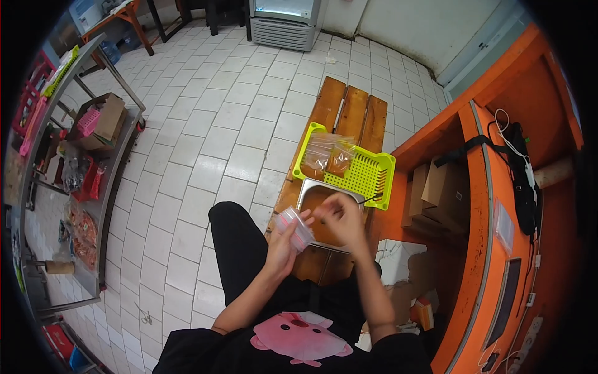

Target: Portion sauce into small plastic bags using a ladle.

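My left hand (280, 255) grips a stack of small clear zip-lock bags (296, 229) with pinkish-red seal lines. My right hand (345, 219) is blurred, just right of the bags, fingers bent; whether it pinches anything cannot be made out. Beneath both hands a rectangular stainless steel pan (322, 182) holds an orange-brown substance (314, 198), partly covered by my right hand. A thin dark handle (371, 198) slants over the pan's right side. Beyond the pan, a lime-green perforated plastic basket (369, 170) carries filled zip-lock bags (340, 161) with orange-brown contents at its left end.
Pan and basket stand on a slatted wooden bench (352, 107) before me. To the right is an orange counter (481, 280) with cardboard boxes (437, 196) on its shelf and more clear bags (503, 226) on top. A wheeled metal rack (128, 126) stands left on the tiled floor (187, 159).
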Available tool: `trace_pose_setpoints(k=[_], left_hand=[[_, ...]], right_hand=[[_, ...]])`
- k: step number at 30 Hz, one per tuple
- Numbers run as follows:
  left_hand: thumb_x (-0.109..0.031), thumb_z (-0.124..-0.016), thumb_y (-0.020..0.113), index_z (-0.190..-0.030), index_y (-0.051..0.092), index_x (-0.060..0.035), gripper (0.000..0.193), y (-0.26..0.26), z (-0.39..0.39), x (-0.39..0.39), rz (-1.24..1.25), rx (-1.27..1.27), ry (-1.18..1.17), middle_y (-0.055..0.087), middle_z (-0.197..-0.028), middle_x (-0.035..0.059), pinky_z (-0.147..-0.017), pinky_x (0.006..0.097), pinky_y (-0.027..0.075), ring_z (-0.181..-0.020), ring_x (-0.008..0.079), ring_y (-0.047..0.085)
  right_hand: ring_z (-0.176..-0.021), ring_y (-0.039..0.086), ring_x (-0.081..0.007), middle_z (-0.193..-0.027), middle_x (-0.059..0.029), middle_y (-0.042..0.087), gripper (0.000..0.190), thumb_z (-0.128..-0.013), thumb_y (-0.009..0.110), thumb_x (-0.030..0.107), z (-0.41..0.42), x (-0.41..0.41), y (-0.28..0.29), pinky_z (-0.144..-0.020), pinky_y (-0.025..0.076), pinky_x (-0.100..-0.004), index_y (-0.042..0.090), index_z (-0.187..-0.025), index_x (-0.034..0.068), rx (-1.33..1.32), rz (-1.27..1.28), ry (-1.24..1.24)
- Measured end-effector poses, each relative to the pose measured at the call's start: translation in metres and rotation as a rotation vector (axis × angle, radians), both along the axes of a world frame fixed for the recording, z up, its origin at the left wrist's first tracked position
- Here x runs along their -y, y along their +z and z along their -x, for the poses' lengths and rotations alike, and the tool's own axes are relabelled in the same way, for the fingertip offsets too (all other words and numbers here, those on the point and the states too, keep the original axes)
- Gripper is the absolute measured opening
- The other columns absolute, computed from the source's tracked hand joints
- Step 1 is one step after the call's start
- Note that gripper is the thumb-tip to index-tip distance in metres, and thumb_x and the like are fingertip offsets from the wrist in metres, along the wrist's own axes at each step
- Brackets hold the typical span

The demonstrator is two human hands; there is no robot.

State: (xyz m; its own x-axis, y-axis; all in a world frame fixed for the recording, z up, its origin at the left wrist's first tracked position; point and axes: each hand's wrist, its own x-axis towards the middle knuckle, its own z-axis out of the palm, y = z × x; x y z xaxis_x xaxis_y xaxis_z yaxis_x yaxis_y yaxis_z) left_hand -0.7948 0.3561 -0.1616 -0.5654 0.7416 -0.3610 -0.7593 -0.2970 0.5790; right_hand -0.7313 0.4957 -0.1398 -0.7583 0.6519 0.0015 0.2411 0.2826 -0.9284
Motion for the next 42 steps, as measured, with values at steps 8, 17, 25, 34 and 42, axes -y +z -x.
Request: trace_pose_setpoints(k=[8,17,25,34,42], left_hand=[[-0.014,-0.089,0.047,-0.113,0.046,0.0015,0.029,0.024,-0.018,-0.009,0.010,-0.099,-0.114,0.051,-0.116,0.0132,-0.087,0.0299,0.042,-0.105,0.0174,0.051],[-0.021,-0.092,0.041,-0.114,0.040,0.0009,0.032,0.021,-0.008,-0.016,0.101,-0.406,0.494,0.048,-0.081,-0.0003,-0.067,0.0190,0.039,-0.071,0.0062,0.046],[-0.012,-0.081,0.060,-0.093,0.053,-0.0015,0.018,0.033,-0.027,-0.013,0.236,-0.884,0.067,0.044,-0.070,-0.0042,-0.053,0.0167,0.032,-0.062,0.0023,0.039],[-0.010,-0.078,0.062,-0.078,0.062,0.0015,0.011,0.046,-0.015,-0.005,0.275,-1.001,-0.159,0.057,-0.073,0.0061,-0.062,0.0224,0.041,-0.067,0.0109,0.053],[-0.001,-0.069,0.062,-0.080,0.062,0.0000,0.011,0.043,-0.003,0.000,0.091,-1.137,-0.209,0.057,-0.078,0.0092,-0.063,0.0249,0.044,-0.072,0.0168,0.057]], right_hand=[[-0.054,0.052,-0.0094,-0.067,-0.0064,0.054,0.013,-0.076,0.063,0.009,-0.035,0.058,0.018,-0.048,0.042,-0.0224,0.057,-0.080,-0.002,-0.142,0.043,-0.212],[-0.067,0.051,-0.0064,-0.078,-0.0030,0.054,0.011,-0.082,0.055,0.003,-0.050,0.048,0.013,-0.057,0.043,-0.0180,0.059,-0.090,-0.005,-0.304,0.193,-0.314],[-0.072,0.052,-0.0061,-0.082,-0.0041,0.057,0.010,-0.078,0.059,-0.003,-0.055,0.053,0.022,-0.063,0.043,-0.0174,0.057,-0.087,-0.002,-0.438,0.240,-0.329],[-0.062,0.058,-0.0133,-0.073,-0.0089,0.060,0.017,-0.073,0.066,0.007,-0.061,0.046,0.043,-0.058,0.046,-0.0228,0.061,-0.086,-0.002,-0.264,-0.311,-0.141],[-0.061,0.057,-0.0085,-0.072,-0.0070,0.063,0.021,-0.076,0.065,0.013,-0.070,0.048,0.029,-0.056,0.046,-0.0228,0.063,-0.091,-0.002,-0.252,0.289,-0.025]])
